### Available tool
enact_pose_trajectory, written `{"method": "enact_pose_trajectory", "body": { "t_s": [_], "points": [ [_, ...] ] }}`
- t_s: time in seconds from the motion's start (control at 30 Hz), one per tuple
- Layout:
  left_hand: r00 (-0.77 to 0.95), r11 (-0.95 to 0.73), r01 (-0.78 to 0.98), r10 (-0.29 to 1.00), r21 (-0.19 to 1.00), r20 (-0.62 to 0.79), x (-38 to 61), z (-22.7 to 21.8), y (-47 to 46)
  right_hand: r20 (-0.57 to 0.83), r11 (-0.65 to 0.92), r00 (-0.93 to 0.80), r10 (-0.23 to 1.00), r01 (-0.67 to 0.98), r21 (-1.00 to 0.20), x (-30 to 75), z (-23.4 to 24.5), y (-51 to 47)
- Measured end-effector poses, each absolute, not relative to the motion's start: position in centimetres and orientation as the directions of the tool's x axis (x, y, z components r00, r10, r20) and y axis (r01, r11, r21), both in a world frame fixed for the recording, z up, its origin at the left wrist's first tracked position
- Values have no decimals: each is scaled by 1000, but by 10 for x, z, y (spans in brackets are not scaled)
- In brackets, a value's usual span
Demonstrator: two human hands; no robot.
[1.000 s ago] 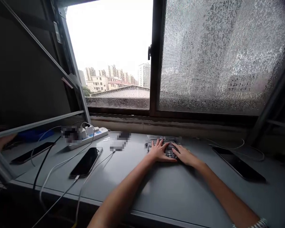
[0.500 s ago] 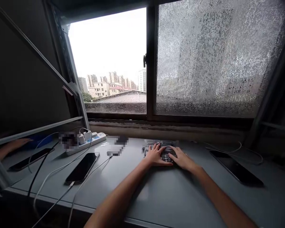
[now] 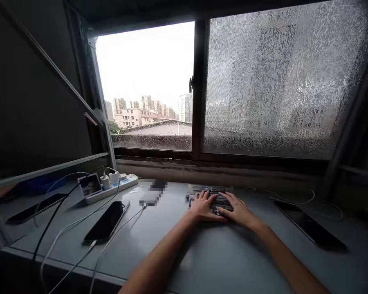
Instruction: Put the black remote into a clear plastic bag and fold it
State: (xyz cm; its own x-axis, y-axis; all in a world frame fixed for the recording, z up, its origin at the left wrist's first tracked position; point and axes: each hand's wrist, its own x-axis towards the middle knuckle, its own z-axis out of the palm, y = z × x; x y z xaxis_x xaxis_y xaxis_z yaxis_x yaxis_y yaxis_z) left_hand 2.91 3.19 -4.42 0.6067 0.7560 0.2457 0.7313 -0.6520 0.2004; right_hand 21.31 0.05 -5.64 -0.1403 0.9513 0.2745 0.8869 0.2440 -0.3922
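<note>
Several dark items in clear plastic packaging (image 3: 209, 188) lie together near the back of the grey table; what they are I cannot make out. My left hand (image 3: 203, 207) rests on their left side, fingers spread and stretched forward, thumb pointing right. On the right side my right hand (image 3: 237, 210) lies with its fingers extended over the packaging, the thumb reaching toward the left one. Both hands are open, and they cover much of the items.
To the left, a phone (image 3: 106, 222) lies with a cable plugged in, near a white power strip (image 3: 112, 190) with chargers. Another phone (image 3: 37, 208) is farther left, and a dark phone (image 3: 311, 225) lies to the right. A window (image 3: 147, 85) stands behind the table.
The whole view has shifted slightly, with the scene lower in the picture. My hands stay on the packaging with small finger shifts. Another person's hand at the far left has drawn back.
</note>
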Motion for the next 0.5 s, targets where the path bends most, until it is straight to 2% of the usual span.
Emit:
{"method": "enact_pose_trajectory", "body": {
  "t_s": [0.17, 0.3, 0.4, 0.5],
  "points": [
    [615, -661, 711, 750, 242, 241, 29, -44, 31, 223, 254, -172, 959, 873, -418, 218, -62, 3],
    [502, -551, 782, 834, 291, 230, 32, -45, 30, 227, 293, -208, 951, 839, -458, 223, -64, 5],
    [396, -440, 856, 895, 270, 205, 35, -46, 30, 217, 297, -214, 952, 812, -502, 224, -63, 5],
    [372, -413, 879, 907, 240, 198, 36, -48, 33, 202, 277, -198, 959, 802, -529, 223, -62, 3]
  ]
}}
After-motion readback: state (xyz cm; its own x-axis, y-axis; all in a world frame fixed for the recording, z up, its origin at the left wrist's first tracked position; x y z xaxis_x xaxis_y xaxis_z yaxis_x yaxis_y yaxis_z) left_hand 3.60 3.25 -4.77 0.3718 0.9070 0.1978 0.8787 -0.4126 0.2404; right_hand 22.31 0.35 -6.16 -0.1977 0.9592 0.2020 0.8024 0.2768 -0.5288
